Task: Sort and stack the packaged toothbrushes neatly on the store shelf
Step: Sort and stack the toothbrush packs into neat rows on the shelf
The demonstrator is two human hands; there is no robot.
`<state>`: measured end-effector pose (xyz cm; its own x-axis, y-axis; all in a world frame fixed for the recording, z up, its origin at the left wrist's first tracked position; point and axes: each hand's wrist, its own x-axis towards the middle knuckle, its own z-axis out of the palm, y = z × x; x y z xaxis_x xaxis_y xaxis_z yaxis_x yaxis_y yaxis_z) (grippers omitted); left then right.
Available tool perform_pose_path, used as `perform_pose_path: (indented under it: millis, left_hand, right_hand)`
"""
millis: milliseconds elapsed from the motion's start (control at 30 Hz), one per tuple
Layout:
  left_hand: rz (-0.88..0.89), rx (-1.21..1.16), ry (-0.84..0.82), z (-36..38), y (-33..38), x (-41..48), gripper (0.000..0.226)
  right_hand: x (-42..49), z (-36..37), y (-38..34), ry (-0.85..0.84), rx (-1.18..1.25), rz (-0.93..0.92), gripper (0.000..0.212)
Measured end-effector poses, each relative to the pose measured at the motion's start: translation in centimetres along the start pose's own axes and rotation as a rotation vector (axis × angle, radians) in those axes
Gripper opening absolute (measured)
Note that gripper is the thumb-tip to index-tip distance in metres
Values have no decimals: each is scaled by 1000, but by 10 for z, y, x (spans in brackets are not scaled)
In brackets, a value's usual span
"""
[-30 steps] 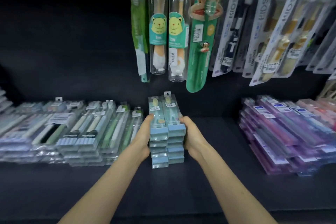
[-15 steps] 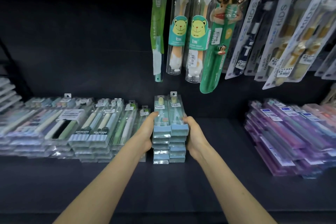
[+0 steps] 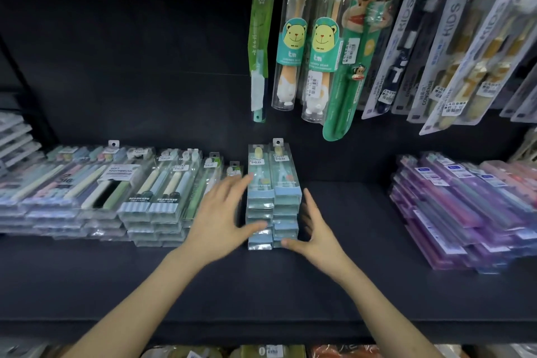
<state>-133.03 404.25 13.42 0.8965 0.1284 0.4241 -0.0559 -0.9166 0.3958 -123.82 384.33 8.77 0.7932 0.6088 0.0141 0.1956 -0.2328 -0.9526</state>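
2 bare forearms reach forward; left hand (image 3: 220,212) and right hand (image 3: 318,231) have fingers straight and spread, palms facing inward.

— What carries it all?
— A dark, matte shelf (image 3: 290,285) that runs the full width of the view.
— What's in the middle?
— Two stacks of pale blue toothbrush boxes (image 3: 273,206), side by side and touching, each several boxes high.
— And to the left?
— Low piles of clear toothbrush packs (image 3: 116,206) in a row, the nearest just beside the blue ones.
— The right?
— Purple and pink packs (image 3: 465,212), piled well apart from the middle stacks.
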Motion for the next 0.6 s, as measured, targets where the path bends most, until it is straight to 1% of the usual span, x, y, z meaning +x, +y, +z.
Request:
perform_pose_path:
  millis: [67,133,200,300,367,433,533,600]
  left_hand:
    - [11,174,-108,9,-2,-1,116]
    - [12,274,-102,20,-5,-4,132]
    - [4,270,-62,29,-5,-6,140]
    - [5,235,9,34,-7,-7,142]
    - [23,229,76,36,-8,-6,139]
    - [29,215,103,37,-8,-5,137]
    - [29,168,98,37,-7,-6,140]
    - [57,210,110,39,-8,-10,145]
  right_hand:
    - [3,7,5,23,-105,-4,111]
    - [7,11,10,64,-146,4,108]
    - [10,14,14,109,-145,13,103]
    - [14,17,17,151,-140,-1,92]
    - [15,18,17,164,-157,-13,86]
    - [16,19,16,169,-166,-17,81]
    - [14,19,16,157,-174,-17,82]
    - [14,18,16,134,-201,-21,86]
